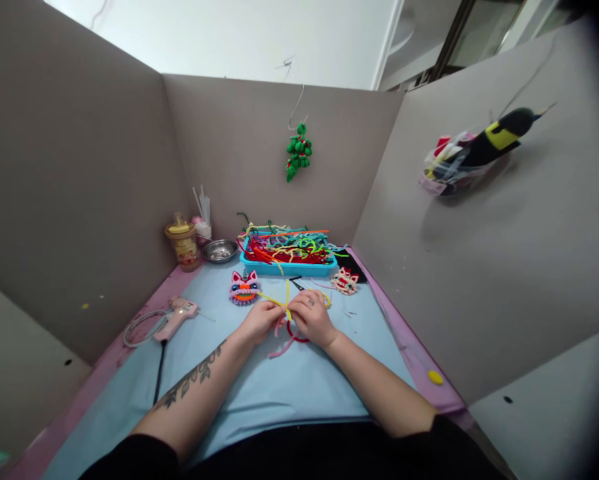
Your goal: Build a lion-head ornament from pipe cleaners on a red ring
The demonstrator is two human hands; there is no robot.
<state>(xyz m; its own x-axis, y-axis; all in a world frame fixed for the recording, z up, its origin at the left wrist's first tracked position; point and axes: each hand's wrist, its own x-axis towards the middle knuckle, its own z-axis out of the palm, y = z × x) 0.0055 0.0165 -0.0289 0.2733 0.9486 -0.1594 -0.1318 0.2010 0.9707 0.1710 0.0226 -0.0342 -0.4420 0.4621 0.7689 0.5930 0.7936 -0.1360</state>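
Note:
My left hand (263, 320) and my right hand (311, 316) meet over the middle of the table, fingers pinched on a yellow pipe cleaner (288, 291). Its ends stick out upward and to the left from between my fingertips. Below the fingers hang a pink pipe cleaner (281, 349) and a curved red pipe cleaner (297, 339); how they join the yellow one is hidden. Just left of my hands lies a purple and orange animal-face figure (244, 288). Scissors (297, 285) lie behind my right hand, partly covered.
A blue tray (289, 269) heaped with colored pipe cleaners stands at the back. Nearby are a metal bowl (220, 251), a cup (185, 247) and a white and red figure (346, 281). A pink glue gun (177, 319) with its cord lies left. Grey panels enclose three sides.

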